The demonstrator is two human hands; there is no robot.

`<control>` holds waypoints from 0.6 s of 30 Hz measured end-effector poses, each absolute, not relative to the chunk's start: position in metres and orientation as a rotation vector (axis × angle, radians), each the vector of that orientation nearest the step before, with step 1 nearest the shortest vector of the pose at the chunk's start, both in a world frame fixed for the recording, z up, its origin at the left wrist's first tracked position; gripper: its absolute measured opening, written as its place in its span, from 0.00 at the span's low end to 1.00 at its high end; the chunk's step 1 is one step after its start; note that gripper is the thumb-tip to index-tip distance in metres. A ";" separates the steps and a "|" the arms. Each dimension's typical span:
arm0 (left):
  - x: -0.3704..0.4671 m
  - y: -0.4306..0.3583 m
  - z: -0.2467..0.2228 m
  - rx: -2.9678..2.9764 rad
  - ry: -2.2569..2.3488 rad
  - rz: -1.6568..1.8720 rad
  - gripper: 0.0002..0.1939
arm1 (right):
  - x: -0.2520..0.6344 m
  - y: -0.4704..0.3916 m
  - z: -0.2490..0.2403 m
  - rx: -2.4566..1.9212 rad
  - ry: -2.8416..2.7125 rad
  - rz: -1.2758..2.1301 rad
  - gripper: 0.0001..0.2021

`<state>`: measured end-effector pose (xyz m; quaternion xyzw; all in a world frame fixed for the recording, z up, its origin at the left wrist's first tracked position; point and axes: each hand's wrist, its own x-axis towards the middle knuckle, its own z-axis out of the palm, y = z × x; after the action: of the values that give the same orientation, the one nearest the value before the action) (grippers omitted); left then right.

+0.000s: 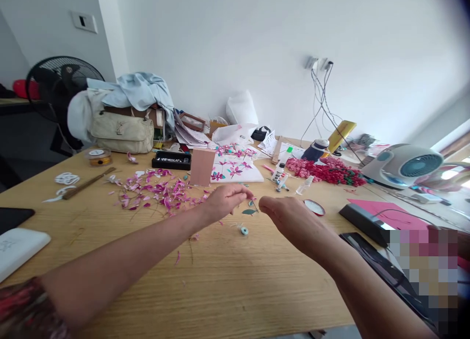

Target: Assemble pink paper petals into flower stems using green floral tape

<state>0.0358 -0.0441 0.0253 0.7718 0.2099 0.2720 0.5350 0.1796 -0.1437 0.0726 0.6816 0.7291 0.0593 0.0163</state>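
Observation:
My left hand (229,201) reaches over the middle of the wooden table, its fingertips pinched on a thin stem (255,207). A dark green leaf (248,212) shows just below those fingertips; whether it is joined to the stem I cannot tell. Close on the right, my right hand (288,214) is curled with its back towards me, so whatever its fingers hold is hidden. A small pale spool (244,231) lies on the table below the hands. Loose pink petals and stems (157,190) are spread to the left of my left hand.
Behind the hands are an upright pinkish board (202,167), a white sheet with pink flowers (237,169), a black tray (171,160) and small bottles (279,172). To the right are red flower bunches (330,171), a round lid (314,208) and a white fan (404,165).

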 end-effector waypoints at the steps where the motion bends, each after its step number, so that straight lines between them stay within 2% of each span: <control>1: 0.040 -0.046 0.024 1.757 0.417 0.574 0.14 | 0.178 -0.143 0.074 2.110 2.305 0.147 0.10; 6: 0.049 -0.047 0.013 1.483 0.231 0.328 0.19 | 0.177 -0.142 0.084 2.148 2.312 0.067 0.11; 18: 0.050 -0.056 0.007 1.309 0.334 0.578 0.11 | 0.182 -0.140 0.079 2.226 2.302 -0.009 0.11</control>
<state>0.0502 -0.0562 0.0069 0.5974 0.1523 0.2636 0.7419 0.1817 -0.1396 0.0794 0.6948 0.7185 -0.0029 -0.0306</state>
